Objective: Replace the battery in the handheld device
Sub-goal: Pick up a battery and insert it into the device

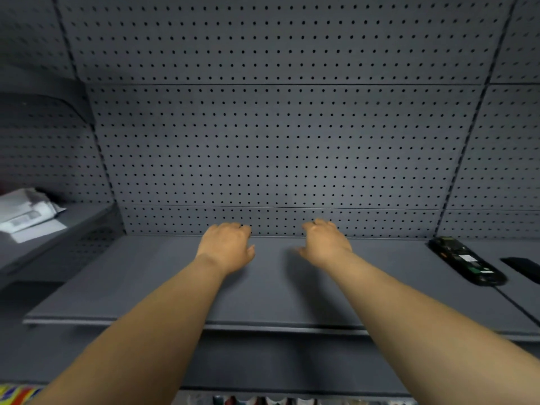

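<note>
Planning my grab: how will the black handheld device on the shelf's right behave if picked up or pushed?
The handheld device looks rigid and lies flat, so it should lift stiffly and, pushed, slide rather than roll on the smooth shelf. Its upturned side seems uncovered, labels and parts showing, so probably delicate there; grip the edges.

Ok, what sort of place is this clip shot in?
Most likely a shop or stockroom: grey pegboard backing, a metal display shelf, loose papers on the next shelf to the left, and what look like colourful goods on the level below.
</note>
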Demonstrator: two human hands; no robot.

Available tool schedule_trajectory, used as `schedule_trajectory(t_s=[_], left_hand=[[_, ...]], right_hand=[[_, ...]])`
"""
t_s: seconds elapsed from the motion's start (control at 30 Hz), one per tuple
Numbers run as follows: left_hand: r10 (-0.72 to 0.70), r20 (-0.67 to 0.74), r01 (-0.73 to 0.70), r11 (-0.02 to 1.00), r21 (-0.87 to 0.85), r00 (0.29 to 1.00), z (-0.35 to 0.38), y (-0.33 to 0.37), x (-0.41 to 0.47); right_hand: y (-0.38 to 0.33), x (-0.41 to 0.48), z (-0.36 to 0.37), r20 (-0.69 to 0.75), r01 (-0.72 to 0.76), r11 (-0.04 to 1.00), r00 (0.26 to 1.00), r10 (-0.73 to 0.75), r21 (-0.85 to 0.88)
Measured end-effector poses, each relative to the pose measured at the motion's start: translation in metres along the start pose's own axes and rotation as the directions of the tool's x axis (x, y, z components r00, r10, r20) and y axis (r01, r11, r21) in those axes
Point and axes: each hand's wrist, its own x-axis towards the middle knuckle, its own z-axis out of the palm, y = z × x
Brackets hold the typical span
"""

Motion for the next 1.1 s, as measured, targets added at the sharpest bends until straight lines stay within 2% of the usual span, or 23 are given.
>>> schedule_trajectory(t_s=[0.33,0.6,0.93,1.1], left_hand=[[0.049,0.004,-0.049,0.999,0.009,0.999,0.023,-0.112,0.006],[0.065,0.022,-0.064,0.998,-0.029,0.998,0.047,-0.162,0.005],[0.037,0.063,-0.035,0.999,-0.035,0.997,0.062,-0.192,0.009],[0.037,0.069,-0.035,0.999,-0.042,0.997,0.067,-0.195,0.016]], right_hand=[[-0.103,0.031,0.033,0.022,-0.054,0.998,0.998,0.054,0.009],[-0.162,0.044,0.065,0.096,-0.055,0.998,0.994,0.054,0.012],[-0.183,0.058,0.095,0.247,-0.158,0.987,0.958,0.145,0.035],[-0.184,0.064,0.099,0.265,-0.221,0.972,0.945,0.193,0.078]])
